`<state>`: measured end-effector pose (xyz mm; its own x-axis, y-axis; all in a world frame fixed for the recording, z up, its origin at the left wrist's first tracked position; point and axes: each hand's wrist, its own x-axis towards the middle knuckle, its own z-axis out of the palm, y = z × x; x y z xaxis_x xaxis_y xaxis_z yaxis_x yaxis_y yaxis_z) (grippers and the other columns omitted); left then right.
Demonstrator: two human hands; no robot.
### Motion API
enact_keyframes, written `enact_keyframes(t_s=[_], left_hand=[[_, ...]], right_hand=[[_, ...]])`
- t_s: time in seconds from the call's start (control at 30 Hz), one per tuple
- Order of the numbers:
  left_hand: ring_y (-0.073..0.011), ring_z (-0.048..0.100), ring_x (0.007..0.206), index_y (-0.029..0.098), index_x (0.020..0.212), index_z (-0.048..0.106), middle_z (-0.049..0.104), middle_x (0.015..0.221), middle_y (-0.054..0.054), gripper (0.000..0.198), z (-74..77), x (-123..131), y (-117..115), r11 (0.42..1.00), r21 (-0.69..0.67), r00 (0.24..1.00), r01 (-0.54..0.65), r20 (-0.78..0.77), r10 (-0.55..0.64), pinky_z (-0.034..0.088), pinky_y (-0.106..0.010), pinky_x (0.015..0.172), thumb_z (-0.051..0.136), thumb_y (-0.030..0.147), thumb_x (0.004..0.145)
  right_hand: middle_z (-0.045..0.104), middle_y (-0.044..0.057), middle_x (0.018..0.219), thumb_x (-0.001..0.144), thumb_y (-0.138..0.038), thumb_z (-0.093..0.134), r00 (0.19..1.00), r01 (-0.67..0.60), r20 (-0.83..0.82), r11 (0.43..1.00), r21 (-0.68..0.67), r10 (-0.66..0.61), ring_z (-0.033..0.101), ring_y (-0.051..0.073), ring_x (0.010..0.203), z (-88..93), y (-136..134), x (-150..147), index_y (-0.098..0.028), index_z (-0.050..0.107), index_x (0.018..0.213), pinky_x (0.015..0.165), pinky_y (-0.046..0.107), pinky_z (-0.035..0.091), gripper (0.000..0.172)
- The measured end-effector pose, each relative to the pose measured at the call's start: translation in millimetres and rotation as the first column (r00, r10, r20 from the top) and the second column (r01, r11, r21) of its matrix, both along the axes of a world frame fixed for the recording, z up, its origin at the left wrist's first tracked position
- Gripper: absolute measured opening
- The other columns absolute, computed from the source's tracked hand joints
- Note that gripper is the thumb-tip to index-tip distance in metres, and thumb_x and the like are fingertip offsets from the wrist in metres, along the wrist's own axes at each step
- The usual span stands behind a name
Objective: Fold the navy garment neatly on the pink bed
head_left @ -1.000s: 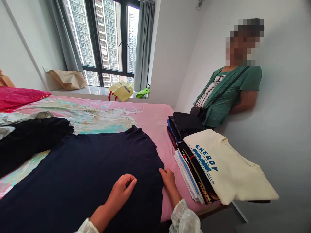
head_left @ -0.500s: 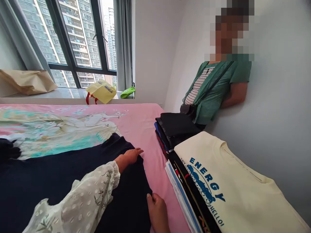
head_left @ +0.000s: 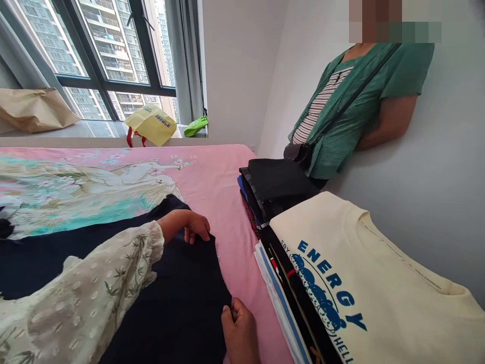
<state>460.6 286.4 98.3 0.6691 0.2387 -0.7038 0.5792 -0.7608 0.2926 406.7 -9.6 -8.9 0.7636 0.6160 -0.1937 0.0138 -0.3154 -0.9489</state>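
Note:
A dark navy garment (head_left: 170,293) lies spread over the bed in front of me; its exact kind does not show. My left hand (head_left: 194,227), reaching out of a white patterned sleeve, is at the garment's far right corner with its fingers curled down and closed on the cloth. Lower down, my right hand (head_left: 240,328) pinches the right edge of the same garment between thumb and fingers. Just right of that hand stands a stack of folded clothes, topped by a cream T-shirt (head_left: 379,268) with blue "ENERGY" lettering.
Folded black clothes (head_left: 282,184) lie behind the T-shirt on the pink floral bedsheet (head_left: 220,172). A person in a green top (head_left: 364,101) stands by the right wall. The windowsill carries a brown paper bag (head_left: 38,108), a yellow bag (head_left: 151,124) and a green item (head_left: 196,126).
My left hand has gone from lying flat with fingers stretched to curled on the cloth, a little to the left. My right hand still pinches the edge. The view has shifted slightly.

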Motion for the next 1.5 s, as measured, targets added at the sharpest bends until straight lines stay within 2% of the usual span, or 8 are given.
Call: enact_keyframes(t_s=[0.27, 0.63, 0.83, 0.97, 1.07, 1.13, 1.3, 1.5], left_hand=[[-0.0163, 0.061, 0.086, 0.022, 0.095, 0.067, 0.067, 0.09, -0.004, 0.026, -5.1, 20.2, 1.8, 0.962, 0.236, 0.909, 0.14, 0.356, -0.22, 0.046, -0.025, 0.084, 0.052, 0.036, 0.08], [-0.0253, 0.053, 0.117, 0.019, 0.126, 0.052, 0.044, 0.134, -0.014, 0.041, -59.6, 57.2, -79.7, 0.953, 0.301, 0.764, -0.029, 0.621, -0.173, 0.043, -0.037, 0.097, 0.047, 0.03, 0.086], [-0.0218, 0.035, 0.134, 0.022, 0.125, 0.052, 0.042, 0.142, -0.011, 0.038, -73.8, -50.3, -97.3, 0.968, 0.249, 0.489, -0.024, 0.847, -0.206, 0.03, -0.042, 0.112, 0.044, 0.031, 0.089], [-0.0208, 0.032, 0.136, 0.026, 0.122, 0.055, 0.045, 0.141, -0.006, 0.035, -86.2, -160.5, -63.5, 0.939, 0.316, 0.598, -0.138, 0.782, -0.176, 0.025, -0.047, 0.113, 0.038, 0.031, 0.092], [-0.0237, 0.035, 0.134, 0.026, 0.12, 0.057, 0.047, 0.14, -0.007, 0.036, -93.1, -241.5, -12.8, 0.856, 0.381, 0.677, -0.349, 0.734, -0.051, 0.027, -0.05, 0.111, 0.039, 0.036, 0.09], [-0.027, 0.034, 0.134, 0.025, 0.121, 0.057, 0.047, 0.14, -0.009, 0.04, -97.0, -290.8, 24.8, 0.75, 0.43, 0.709, -0.502, 0.702, 0.072, 0.026, -0.053, 0.109, 0.041, 0.04, 0.088], [-0.0298, 0.03, 0.136, 0.02, 0.126, 0.054, 0.043, 0.142, -0.012, 0.047, -102.6, -383.3, 106.0, 0.487, 0.467, 0.665, -0.738, 0.628, 0.405, 0.026, -0.054, 0.108, 0.04, 0.039, 0.085], [-0.0289, 0.046, 0.124, 0.006, 0.126, 0.05, 0.052, 0.131, -0.019, 0.055, -93.3, -421.0, 185.3, 0.3, 0.346, 0.458, -0.889, 0.69, 0.561, 0.034, -0.04, 0.105, 0.034, 0.04, 0.084]], right_hand=[[0.07, 0.008, 0.09, 0.083, -0.045, 0.046, 0.975, 0.209, 0.072, 0.977, 0.042, -0.212, 0.064, 0.021, 0.081, 10.6, -16.5, 15.7, -0.019, 0.067, 0.091, 0.072, 0.026, 0.049, 0.035], [0.067, 0.014, 0.108, 0.085, -0.047, 0.043, 0.883, 0.345, 0.345, 0.938, -0.02, -0.318, 0.064, 0.028, 0.1, -4.7, -44.1, 40.5, -0.015, 0.061, 0.109, 0.084, 0.038, 0.05, 0.044], [0.067, 0.012, 0.106, 0.089, -0.046, 0.04, 0.826, 0.234, 0.519, 0.971, 0.039, -0.22, 0.065, 0.025, 0.094, 23.6, -44.5, 11.6, -0.019, 0.061, 0.108, 0.075, 0.034, 0.053, 0.038], [0.067, 0.009, 0.104, 0.09, -0.035, 0.041, 0.753, -0.153, 0.643, 0.988, -0.036, 0.14, 0.063, 0.023, 0.096, 56.9, -17.0, -6.5, -0.022, 0.063, 0.105, 0.082, 0.033, 0.051, 0.03], [0.069, 0.006, 0.099, 0.089, -0.03, 0.044, 0.615, -0.446, 0.647, 0.875, -0.186, 0.451, 0.065, 0.021, 0.091, 81.7, 18.2, -13.4, -0.024, 0.064, 0.103, 0.08, 0.03, 0.051, 0.026], [0.069, 0.005, 0.095, 0.089, -0.029, 0.041, 0.594, -0.505, 0.607, 0.832, -0.231, 0.529, 0.065, 0.019, 0.086, 93.5, 50.1, -11.8, -0.023, 0.065, 0.1, 0.077, 0.029, 0.05, 0.027], [0.069, 0.005, 0.087, 0.087, -0.037, 0.04, 0.692, -0.377, 0.604, 0.911, -0.164, 0.395, 0.065, 0.02, 0.082, 88.7, 163.9, 26.4, -0.021, 0.065, 0.093, 0.076, 0.029, 0.048, 0.031], [0.063, 0.001, 0.065, 0.08, -0.039, 0.049, 0.787, -0.237, 0.518, 0.939, -0.249, 0.336, 0.057, 0.015, 0.057, 53.4, 308.7, 89.7, -0.019, 0.066, 0.092, 0.055, 0.024, 0.045, 0.03]])
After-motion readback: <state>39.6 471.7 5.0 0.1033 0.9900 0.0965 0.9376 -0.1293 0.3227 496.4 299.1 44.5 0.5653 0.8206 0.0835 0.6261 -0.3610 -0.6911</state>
